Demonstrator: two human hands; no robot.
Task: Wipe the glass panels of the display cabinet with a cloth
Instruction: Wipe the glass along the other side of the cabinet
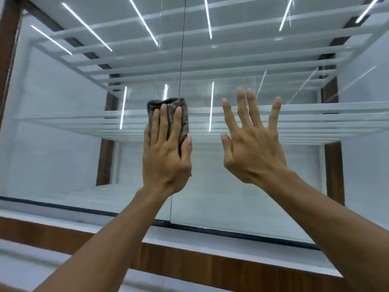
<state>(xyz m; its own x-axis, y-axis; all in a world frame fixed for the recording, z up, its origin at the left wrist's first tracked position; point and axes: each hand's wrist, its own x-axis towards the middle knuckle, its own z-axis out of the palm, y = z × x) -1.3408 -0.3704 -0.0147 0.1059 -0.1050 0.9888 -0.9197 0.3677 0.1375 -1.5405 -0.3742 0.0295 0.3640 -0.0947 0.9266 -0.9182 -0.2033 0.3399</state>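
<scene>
We note the left hand (166,157) flat against the clear glass front panel of the display cabinet (63,144), pinning a folded grey terry cloth (181,116) under the palm and fingers (163,121). The grip is a press, not a pinch: 4 fingers lie close together over the cloth and the thumb closes on its right edge. The cloth sits at mid-height of the pane, just left of the dark vertical seam (182,49) where 2 panels meet, and level with the white slatted shelf (315,119) seen behind the glass. Its long axis runs vertical, in line with the fingers, its top edge pointing up past the fingertips. The right hand (252,148) is empty, fingers spread wide, raised before the right-hand panel (263,203); we cannot tell whether the palm touches the glass or only hovers near it (reflections of ceiling light strips confuse the depth). We judge the wiping to be under way on the left pane near the seam. The cloth lies directly beneath the left hand, so that hand is the working one; strokes across the cloth's short axis, sideways, would cover the broadest band. Below runs the brown wooden cabinet base (189,262).
</scene>
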